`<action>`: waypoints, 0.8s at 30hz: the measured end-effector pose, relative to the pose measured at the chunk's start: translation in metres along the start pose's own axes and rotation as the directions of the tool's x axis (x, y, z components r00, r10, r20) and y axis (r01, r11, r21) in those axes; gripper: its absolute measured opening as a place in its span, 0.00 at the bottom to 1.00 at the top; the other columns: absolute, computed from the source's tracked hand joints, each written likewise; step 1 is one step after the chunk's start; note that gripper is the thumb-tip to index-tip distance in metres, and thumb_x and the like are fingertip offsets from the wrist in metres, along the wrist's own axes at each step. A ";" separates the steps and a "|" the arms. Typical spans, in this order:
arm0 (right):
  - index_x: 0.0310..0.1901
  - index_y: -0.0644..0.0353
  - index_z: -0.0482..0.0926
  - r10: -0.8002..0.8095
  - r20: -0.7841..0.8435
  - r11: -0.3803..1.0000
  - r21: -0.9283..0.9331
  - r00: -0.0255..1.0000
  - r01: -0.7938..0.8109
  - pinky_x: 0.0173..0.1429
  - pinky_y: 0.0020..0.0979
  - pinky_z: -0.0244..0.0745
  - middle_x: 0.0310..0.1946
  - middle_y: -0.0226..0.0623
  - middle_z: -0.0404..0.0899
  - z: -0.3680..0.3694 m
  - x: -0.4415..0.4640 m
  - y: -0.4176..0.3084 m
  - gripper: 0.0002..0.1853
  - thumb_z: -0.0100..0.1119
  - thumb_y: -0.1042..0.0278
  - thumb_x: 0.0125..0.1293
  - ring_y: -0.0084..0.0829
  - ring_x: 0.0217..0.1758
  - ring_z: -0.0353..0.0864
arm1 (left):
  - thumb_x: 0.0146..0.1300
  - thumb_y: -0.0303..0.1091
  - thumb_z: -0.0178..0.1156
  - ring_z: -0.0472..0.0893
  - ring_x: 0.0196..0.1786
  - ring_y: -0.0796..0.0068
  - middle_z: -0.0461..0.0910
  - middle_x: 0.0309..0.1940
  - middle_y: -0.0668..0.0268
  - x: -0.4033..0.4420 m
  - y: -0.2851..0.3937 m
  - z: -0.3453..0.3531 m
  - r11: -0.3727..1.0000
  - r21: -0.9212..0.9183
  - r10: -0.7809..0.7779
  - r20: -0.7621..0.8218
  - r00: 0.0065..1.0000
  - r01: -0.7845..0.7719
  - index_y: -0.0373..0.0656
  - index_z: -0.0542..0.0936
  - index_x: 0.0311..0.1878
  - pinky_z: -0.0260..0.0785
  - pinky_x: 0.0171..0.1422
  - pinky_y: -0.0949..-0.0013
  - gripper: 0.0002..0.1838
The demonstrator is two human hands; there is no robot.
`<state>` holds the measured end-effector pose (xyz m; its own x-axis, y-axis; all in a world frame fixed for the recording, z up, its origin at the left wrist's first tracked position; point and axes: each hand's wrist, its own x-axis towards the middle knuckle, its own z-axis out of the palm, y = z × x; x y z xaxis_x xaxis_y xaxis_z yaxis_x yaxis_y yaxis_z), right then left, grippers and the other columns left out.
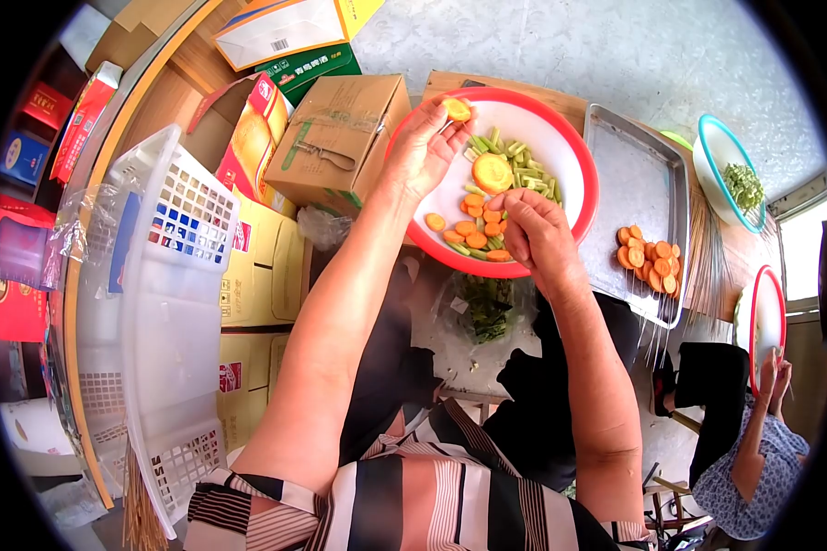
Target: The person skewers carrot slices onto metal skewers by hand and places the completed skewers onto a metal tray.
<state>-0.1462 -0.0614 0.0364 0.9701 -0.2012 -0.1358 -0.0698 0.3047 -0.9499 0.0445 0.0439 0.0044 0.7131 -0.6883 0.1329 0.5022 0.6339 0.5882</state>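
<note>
My left hand pinches a yellow-orange carrot slice over the left rim of a white basin with a red rim. Above the basin's front right side, my right hand is closed, thumb and fingers pressed together; what is in them I cannot make out. Just beyond those fingertips is a large carrot slice; whether it lies in the basin or is held up is unclear. Cut green stalk pieces and smaller carrot slices lie in the basin.
Right of the basin, a metal tray bears carrot slices on thin skewers; more skewers lie beside it. A blue-rimmed bowl holds chopped greens. Cardboard boxes and a white plastic basket stand left. Another person sits at lower right.
</note>
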 end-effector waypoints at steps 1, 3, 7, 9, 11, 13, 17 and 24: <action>0.38 0.64 0.77 -0.021 -0.003 1.000 -0.010 1.000 0.021 0.17 0.19 0.46 0.10 0.21 0.60 0.001 0.001 0.002 0.14 0.44 0.64 0.71 0.14 0.11 0.52 | 0.61 0.33 0.63 0.76 0.55 0.64 0.77 0.48 0.59 0.000 -0.001 0.000 1.000 -0.016 0.016 -0.009 1.000 -0.016 0.38 0.76 0.46 0.68 0.65 0.63 0.13; 0.38 0.64 0.77 -0.027 -0.008 1.000 -0.016 1.000 0.027 0.17 0.19 0.46 0.10 0.21 0.60 0.002 0.001 0.002 0.13 0.44 0.64 0.71 0.14 0.11 0.52 | 0.61 0.33 0.62 0.76 0.55 0.64 0.77 0.47 0.59 0.000 -0.003 -0.001 0.999 -0.033 0.032 -0.019 0.999 -0.033 0.38 0.76 0.46 0.68 0.65 0.63 0.13; 0.37 0.63 0.76 -0.034 -0.021 0.999 -0.029 0.999 0.033 0.17 0.19 0.47 0.10 0.21 0.60 0.003 0.003 0.005 0.13 0.44 0.64 0.72 0.13 0.11 0.53 | 0.61 0.32 0.62 0.76 0.54 0.64 0.77 0.46 0.59 -0.001 -0.004 0.001 0.997 -0.046 0.064 -0.025 0.998 -0.066 0.36 0.76 0.46 0.69 0.64 0.63 0.13; 0.38 0.63 0.76 -0.032 -0.026 0.999 -0.030 0.999 0.031 0.17 0.19 0.46 0.10 0.21 0.59 0.004 0.003 0.005 0.12 0.44 0.65 0.71 0.14 0.11 0.52 | 0.61 0.32 0.62 0.76 0.54 0.64 0.77 0.46 0.59 -0.002 -0.006 0.002 0.996 -0.046 0.071 -0.033 0.997 -0.073 0.36 0.76 0.45 0.69 0.64 0.64 0.13; 0.39 0.63 0.75 -0.031 -0.032 0.999 -0.030 0.999 0.030 0.17 0.19 0.45 0.10 0.21 0.59 0.005 0.003 0.005 0.11 0.44 0.65 0.71 0.14 0.11 0.51 | 0.61 0.32 0.62 0.76 0.54 0.64 0.77 0.46 0.59 -0.003 -0.010 0.003 0.997 -0.059 0.057 -0.030 0.998 -0.059 0.35 0.75 0.46 0.70 0.64 0.64 0.13; 0.39 0.63 0.75 -0.040 -0.040 0.999 -0.015 0.998 0.039 0.16 0.19 0.45 0.11 0.20 0.59 0.006 0.004 0.006 0.11 0.44 0.65 0.71 0.13 0.11 0.50 | 0.61 0.33 0.62 0.76 0.54 0.64 0.76 0.46 0.59 -0.006 -0.017 0.009 0.997 -0.062 0.033 -0.043 0.999 -0.036 0.35 0.75 0.46 0.70 0.64 0.65 0.14; 0.39 0.64 0.75 -0.043 -0.050 0.999 -0.018 0.998 0.042 0.16 0.19 0.45 0.11 0.20 0.59 0.007 0.003 0.005 0.12 0.44 0.65 0.71 0.13 0.11 0.50 | 0.62 0.34 0.62 0.76 0.55 0.65 0.76 0.46 0.60 -0.010 -0.018 0.017 0.999 -0.050 0.019 -0.056 0.998 -0.022 0.36 0.74 0.48 0.70 0.64 0.67 0.16; 0.38 0.63 0.75 -0.074 -0.069 0.996 -0.060 0.995 0.070 0.18 0.18 0.47 0.12 0.19 0.59 0.006 0.005 0.009 0.12 0.44 0.65 0.72 0.12 0.12 0.53 | 0.61 0.35 0.63 0.76 0.54 0.66 0.77 0.46 0.61 -0.011 -0.018 0.020 1.000 -0.025 0.012 -0.027 1.000 -0.013 0.37 0.75 0.48 0.69 0.63 0.66 0.16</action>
<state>-0.1407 -0.0540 0.0292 0.9543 -0.2866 -0.0845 -0.0160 0.2334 -0.9722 0.0171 0.0330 0.0084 0.7321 -0.6708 0.1187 0.5051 0.6514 0.5662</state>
